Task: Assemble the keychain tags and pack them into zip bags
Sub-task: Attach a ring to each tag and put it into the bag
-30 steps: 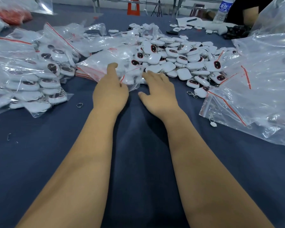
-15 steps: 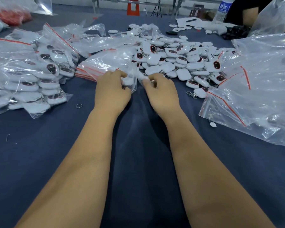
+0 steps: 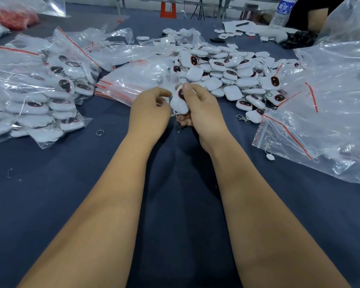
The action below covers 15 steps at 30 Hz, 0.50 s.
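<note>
Right hand (image 3: 204,113) grips a white keychain tag (image 3: 180,100); left hand (image 3: 149,113), fingers curled, pinches at its metal clasp (image 3: 178,123) above the worktop (image 3: 50,204).

A matt, dark blue cloth (image 3: 50,204) covers the table, smooth with soft folds. The keychain tags (image 3: 220,67) heaped on it are white plastic with a satin sheen and glossy dark oval insets. The zip bags (image 3: 330,96) are thin, clear, crinkled plastic film that catches the light, with red seal strips. A small split ring (image 3: 99,132) and clasps (image 3: 242,118) look like shiny metal. A clear plastic bottle (image 3: 281,12) stands far off.
</note>
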Each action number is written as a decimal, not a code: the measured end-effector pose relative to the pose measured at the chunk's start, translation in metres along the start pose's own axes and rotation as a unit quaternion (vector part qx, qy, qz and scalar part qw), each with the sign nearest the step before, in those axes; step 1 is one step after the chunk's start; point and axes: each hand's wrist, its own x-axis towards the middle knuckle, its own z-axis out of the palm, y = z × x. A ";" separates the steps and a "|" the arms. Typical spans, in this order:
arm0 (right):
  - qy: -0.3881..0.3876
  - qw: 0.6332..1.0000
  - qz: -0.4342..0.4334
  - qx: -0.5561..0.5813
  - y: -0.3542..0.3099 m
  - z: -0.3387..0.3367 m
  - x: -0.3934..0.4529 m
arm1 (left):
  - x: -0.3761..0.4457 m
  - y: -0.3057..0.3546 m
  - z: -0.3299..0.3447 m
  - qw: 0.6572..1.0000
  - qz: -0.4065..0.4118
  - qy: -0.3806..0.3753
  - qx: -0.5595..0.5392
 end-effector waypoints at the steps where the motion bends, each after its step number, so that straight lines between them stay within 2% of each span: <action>1: -0.002 1.000 0.002 -0.027 0.002 0.000 0.001 | 0.000 0.000 0.000 1.000 -0.010 0.002 -0.020; 7: 0.026 0.998 0.023 -0.053 0.007 0.000 0.002 | -0.001 0.002 -0.001 0.991 -0.078 0.004 -0.106; 15: 0.009 0.998 0.007 -0.062 0.008 0.000 0.001 | -0.003 0.005 0.001 0.985 -0.089 0.003 -0.149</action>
